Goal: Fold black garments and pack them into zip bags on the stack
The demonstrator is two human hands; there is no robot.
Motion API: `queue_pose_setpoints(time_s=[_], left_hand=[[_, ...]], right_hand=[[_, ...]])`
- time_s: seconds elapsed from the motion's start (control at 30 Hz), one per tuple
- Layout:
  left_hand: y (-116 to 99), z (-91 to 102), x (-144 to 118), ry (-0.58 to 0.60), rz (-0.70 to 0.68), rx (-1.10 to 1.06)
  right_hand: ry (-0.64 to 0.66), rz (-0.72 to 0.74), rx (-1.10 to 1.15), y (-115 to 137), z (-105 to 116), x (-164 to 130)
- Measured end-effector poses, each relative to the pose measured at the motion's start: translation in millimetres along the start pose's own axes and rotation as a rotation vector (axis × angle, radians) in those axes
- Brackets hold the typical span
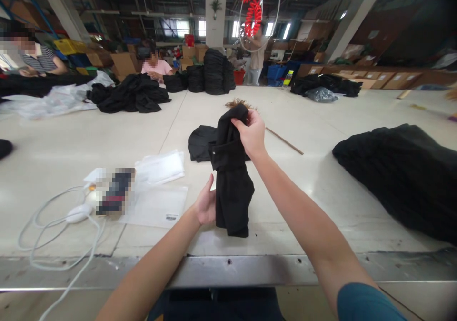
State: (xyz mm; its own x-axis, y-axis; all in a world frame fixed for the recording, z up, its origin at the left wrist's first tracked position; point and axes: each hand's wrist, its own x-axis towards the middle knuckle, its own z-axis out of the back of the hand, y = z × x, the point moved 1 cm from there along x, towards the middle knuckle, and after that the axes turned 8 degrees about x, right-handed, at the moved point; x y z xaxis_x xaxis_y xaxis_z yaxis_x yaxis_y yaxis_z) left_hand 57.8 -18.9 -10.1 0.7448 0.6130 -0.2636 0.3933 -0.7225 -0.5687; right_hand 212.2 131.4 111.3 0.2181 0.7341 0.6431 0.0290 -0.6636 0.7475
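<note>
A folded black garment (233,187) hangs upright above the near part of the table, its lower end close to the tabletop. My right hand (252,133) pinches its top, thumb in front and fingers behind. Low on the garment's left side is my left hand (206,202), thumb raised and apart; its other fingers go partly out of sight behind the cloth. A tiny light tag shows at the garment's left edge. Just behind it, another black cloth piece (202,142) lies on the table, partly covered from view.
Clear plastic bags (160,168), a phone-like object (116,192) and a white cable (80,212) lie left. A large black cloth pile (396,173) sits right. A thin stick (284,141) and bristles (240,104) lie beyond my hands. Black stacks (214,72) and several people are farther back.
</note>
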Motion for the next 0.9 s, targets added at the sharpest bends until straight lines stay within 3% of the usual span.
queue_pose_setpoints(time_s=[0.1,0.17,0.27,0.33,0.4,0.5,0.6,0.77,0.9], left_hand=[[17.5,-2.6,-9.1,0.032,-0.025,0.005],[27.2,0.1,-12.3,-0.021,0.002,0.097],[34.3,12.4,-17.0,-0.328,-0.119,0.35],[34.3,20.8,-24.3,-0.598,-0.321,0.572],[32.8,23.4,-34.3,-0.757,-0.516,0.898],[32.0,15.5,-44.1,-0.695,-0.654,1.54],[32.6,8.1,-39.4,-0.547,-0.59,1.959],[29.6,15.0,-21.2,-0.425,-0.403,2.096],[20.2,24.8,-23.3,-0.492,-0.472,1.985]], right_hand=[[-0.04,0.019,-0.056,-6.8,-6.5,4.0],[-0.041,-0.009,-0.109,-16.2,-10.3,-1.2],[0.042,-0.079,-0.212,-33.9,-14.6,-23.3],[0.121,-0.093,-0.267,-45.1,-15.9,-42.4],[0.163,-0.083,-0.296,-53.0,-16.0,-58.3],[0.154,-0.072,-0.305,-55.2,-13.8,-68.5],[0.171,-0.072,-0.288,-49.4,-7.6,-65.9],[0.211,-0.111,-0.291,-42.0,19.5,-60.3],[0.181,-0.103,-0.314,-28.3,46.1,-70.4]])
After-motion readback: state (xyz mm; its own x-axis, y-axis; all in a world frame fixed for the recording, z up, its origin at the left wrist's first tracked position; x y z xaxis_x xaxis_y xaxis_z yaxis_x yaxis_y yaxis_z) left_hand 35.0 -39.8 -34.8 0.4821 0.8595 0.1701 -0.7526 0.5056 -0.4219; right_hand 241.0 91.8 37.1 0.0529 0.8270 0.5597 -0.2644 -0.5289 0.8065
